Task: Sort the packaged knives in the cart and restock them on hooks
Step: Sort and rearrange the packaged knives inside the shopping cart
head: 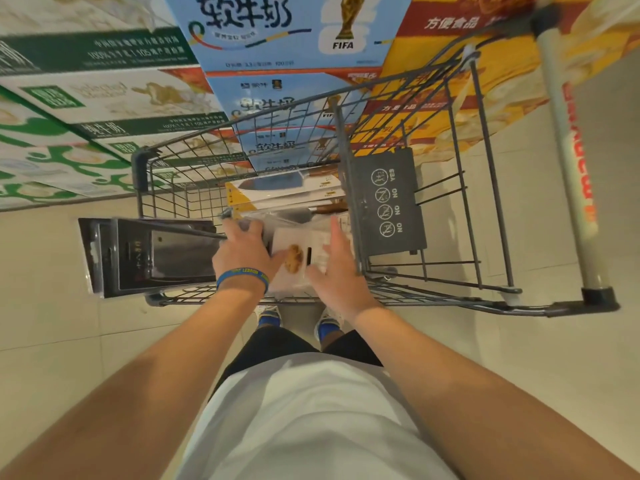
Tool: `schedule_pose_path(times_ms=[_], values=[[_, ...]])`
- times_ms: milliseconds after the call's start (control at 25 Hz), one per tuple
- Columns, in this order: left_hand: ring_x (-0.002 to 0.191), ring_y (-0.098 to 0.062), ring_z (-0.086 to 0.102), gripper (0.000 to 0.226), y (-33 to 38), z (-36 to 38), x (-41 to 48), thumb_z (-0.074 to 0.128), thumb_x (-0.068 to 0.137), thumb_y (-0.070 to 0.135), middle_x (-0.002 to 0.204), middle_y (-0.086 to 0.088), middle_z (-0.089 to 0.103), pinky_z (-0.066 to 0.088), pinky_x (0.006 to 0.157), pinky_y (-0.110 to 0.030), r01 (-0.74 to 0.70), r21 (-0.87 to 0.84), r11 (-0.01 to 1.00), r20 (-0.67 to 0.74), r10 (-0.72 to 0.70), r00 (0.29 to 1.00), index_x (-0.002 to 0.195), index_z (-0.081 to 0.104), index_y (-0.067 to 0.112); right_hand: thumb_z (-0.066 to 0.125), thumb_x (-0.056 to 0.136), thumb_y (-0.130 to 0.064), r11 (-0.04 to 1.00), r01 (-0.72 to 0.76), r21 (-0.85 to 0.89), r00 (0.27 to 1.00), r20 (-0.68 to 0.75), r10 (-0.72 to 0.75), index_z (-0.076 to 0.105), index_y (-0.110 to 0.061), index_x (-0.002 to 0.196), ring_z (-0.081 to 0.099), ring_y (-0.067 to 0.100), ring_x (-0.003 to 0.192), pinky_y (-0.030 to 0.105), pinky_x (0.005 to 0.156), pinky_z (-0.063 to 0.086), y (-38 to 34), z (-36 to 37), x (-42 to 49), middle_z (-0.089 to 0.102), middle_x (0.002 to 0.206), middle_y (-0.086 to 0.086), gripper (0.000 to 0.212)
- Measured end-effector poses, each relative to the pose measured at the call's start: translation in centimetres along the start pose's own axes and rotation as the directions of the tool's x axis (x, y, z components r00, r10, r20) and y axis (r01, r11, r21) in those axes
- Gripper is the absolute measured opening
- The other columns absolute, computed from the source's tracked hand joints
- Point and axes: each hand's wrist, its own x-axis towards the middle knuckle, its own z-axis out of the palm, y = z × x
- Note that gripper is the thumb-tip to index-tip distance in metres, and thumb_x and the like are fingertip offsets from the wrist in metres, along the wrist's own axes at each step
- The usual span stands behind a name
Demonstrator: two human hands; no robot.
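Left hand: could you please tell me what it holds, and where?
The left hand appears to grip the black knife package by the end lying over the cart.

Blue milk boxes (277,29) stand stacked ahead, with green-and-white boxes (104,98) to their left and red-and-yellow boxes (450,29) to their right. Pale floor tiles (52,323) run beneath. Lower down are a white shirt (311,427), black shorts (277,344) and blue shoes (268,318).

Black knife packs (149,254) are jutting over the cart rim (139,168) at nine o'clock, yellow-white packs (287,192) lying stacked at twelve.
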Motion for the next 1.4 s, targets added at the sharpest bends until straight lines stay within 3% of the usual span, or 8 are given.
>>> schedule_pose_path(times_ms=[160,320,520,680,800,1120,1280,1400], values=[[0.09,-0.036,0.062,0.069,0.6,0.2,-0.1,0.06,0.078,0.071,0.127,-0.014,0.037,0.052,0.063,-0.038,0.009,-0.017,1.0,-0.015,-0.009,1.0,0.125,0.046,0.023,0.057,0.097,-0.012,0.991,-0.098,0.086,0.878,-0.462,0.127,0.038,-0.022,0.152,0.052,0.013,0.13,0.032,0.1,0.048,1.0,-8.3,-0.4,0.052,0.146,-0.004,0.059],[0.089,-0.038,0.064,0.071,2.8,0.0,-0.8,0.059,0.078,0.071,0.134,-0.016,0.037,0.05,0.062,-0.037,-0.004,-0.029,1.0,-0.009,0.004,1.0,0.126,0.045,0.021,0.052,0.098,-0.019,0.963,-0.231,-0.139,0.828,-0.548,0.119,0.061,-0.016,0.127,0.058,0.012,0.096,0.023,0.078,0.041,3.4,-14.4,0.2,0.061,0.106,-0.006,0.03],[0.089,-0.037,0.063,0.073,6.4,-0.2,-1.7,0.059,0.078,0.07,0.133,-0.014,0.035,0.041,0.058,-0.034,0.006,-0.041,0.999,0.01,-0.005,1.0,0.126,0.04,0.02,0.053,0.101,-0.029,0.918,-0.334,-0.212,0.933,-0.21,0.291,0.055,-0.019,0.141,0.061,0.027,0.118,0.028,0.09,0.047,7.1,-12.0,4.4,0.066,0.126,0.004,0.042],[0.094,-0.037,0.063,0.078,8.8,0.1,-1.6,0.06,0.076,0.071,0.136,-0.014,0.031,0.04,0.059,-0.034,0.028,-0.012,1.0,0.009,-0.028,1.0,0.131,0.036,0.021,0.049,0.103,-0.03,0.79,-0.577,-0.207,0.813,-0.059,0.579,0.01,-0.028,0.163,0.039,0.038,0.143,0.044,0.113,0.035,9.1,-12.3,7.6,0.036,0.161,0.009,0.071],[0.091,-0.036,0.062,0.078,9.1,0.3,-1.4,0.06,0.076,0.072,0.129,-0.012,0.035,0.04,0.059,-0.034,0.054,-0.02,0.998,0.016,-0.053,0.998,0.13,0.036,0.021,0.042,0.105,-0.036,0.755,-0.59,-0.286,0.787,0.006,0.617,0.014,-0.022,0.162,0.032,0.039,0.147,0.047,0.117,0.03,9.6,-11.6,8.6,0.03,0.163,0.013,0.065],[0.096,-0.032,0.065,0.077,12.9,0.2,-3.2,0.029,0.09,0.072,0.125,-0.009,0.056,0.036,0.071,-0.031,-0.165,-0.369,0.915,-0.107,0.135,0.985,0.152,-0.002,0.038,0.034,0.083,-0.087,0.83,-0.5,0.247,0.865,0.111,0.489,0.063,-0.024,0.131,0.067,0.026,0.108,0.048,0.096,0.053,2.6,-9.8,3.3,0.072,0.114,0.003,0.085],[0.112,-0.025,0.06,0.056,14.7,2.6,-3.1,0.034,0.096,0.059,0.133,-0.002,0.056,0.039,0.084,-0.029,-0.183,-0.539,0.822,0.066,0.258,0.964,0.146,0.032,0.035,0.046,0.083,-0.081,0.864,-0.293,0.41,0.91,-0.157,0.383,0.069,-0.023,0.11,0.071,0.022,0.1,0.049,0.09,0.057,3.4,-14.3,-0.8,0.075,0.103,0.003,0.069],[0.131,-0.025,0.045,0.059,16.0,4.4,-3.0,0.042,0.094,0.061,0.148,-0.003,0.04,0.041,0.102,-0.038,-0.157,-0.577,0.802,0.202,0.326,0.923,0.147,0.032,0.039,0.05,0.097,-0.06,0.986,-0.165,0.004,0.893,-0.423,0.151,0.073,-0.023,0.106,0.071,0.017,0.092,0.031,0.079,0.056,3.1,-18.0,-1.9,0.074,0.093,-0.007,0.045]])
